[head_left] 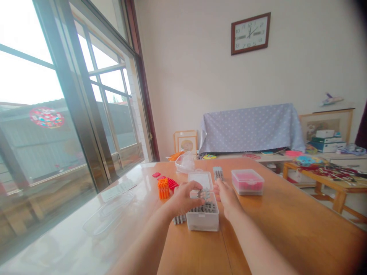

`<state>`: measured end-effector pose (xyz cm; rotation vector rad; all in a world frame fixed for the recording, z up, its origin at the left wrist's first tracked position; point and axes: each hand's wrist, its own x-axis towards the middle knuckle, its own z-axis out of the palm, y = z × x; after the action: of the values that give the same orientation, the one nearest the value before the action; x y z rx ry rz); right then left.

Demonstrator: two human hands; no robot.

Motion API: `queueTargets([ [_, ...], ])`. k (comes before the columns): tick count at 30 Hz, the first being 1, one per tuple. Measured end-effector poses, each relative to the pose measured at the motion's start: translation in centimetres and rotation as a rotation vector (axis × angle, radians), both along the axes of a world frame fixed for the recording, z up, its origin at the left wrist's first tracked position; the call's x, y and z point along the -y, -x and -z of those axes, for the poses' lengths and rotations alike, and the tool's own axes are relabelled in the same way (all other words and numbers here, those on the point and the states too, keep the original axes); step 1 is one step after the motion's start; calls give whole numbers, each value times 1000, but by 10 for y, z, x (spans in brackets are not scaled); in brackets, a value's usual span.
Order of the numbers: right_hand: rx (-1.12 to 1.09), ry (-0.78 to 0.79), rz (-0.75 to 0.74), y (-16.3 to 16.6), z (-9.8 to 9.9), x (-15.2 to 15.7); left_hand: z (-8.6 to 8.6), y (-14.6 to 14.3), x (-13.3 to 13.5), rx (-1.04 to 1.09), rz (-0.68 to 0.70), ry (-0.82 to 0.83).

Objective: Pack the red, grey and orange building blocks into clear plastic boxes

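Above clear box point(202, 222), grey piece point(204, 194) held betw. left hand point(183, 199) fingers point(197, 186).

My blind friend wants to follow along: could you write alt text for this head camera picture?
A left hand pinches a gray piece beside the right hand, over a clear box of gray pieces on a wooden table. Orange pieces, red pieces and a pink-filled box lie beyond.
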<state>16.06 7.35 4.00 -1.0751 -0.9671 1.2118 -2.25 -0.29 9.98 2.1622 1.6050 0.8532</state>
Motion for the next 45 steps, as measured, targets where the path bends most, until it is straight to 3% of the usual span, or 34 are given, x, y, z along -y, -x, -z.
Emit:
queueTargets([
  [8,9,10,-37,-2,1,-4,11,-22,-7,-178,-31,47],
  [12,9,7,-33,-3,-1,-3,9,-23,-9,-252,-54,16],
  [19,14,5,-30,-4,-1,-3,6,-23,-11,-308,72,-35],
  [24,-2,12,-27,-5,-1,-4,7,-24,-6,-298,37,-59],
  [36,11,7,-27,-4,0,-5,-3,-37,1,-435,108,-52],
  [40,12,2,-27,-4,1,-6,-3,-28,-2,-318,13,-92],
  [45,-6,13,-22,-4,2,-5,-1,8,-7,-166,-100,-138],
])
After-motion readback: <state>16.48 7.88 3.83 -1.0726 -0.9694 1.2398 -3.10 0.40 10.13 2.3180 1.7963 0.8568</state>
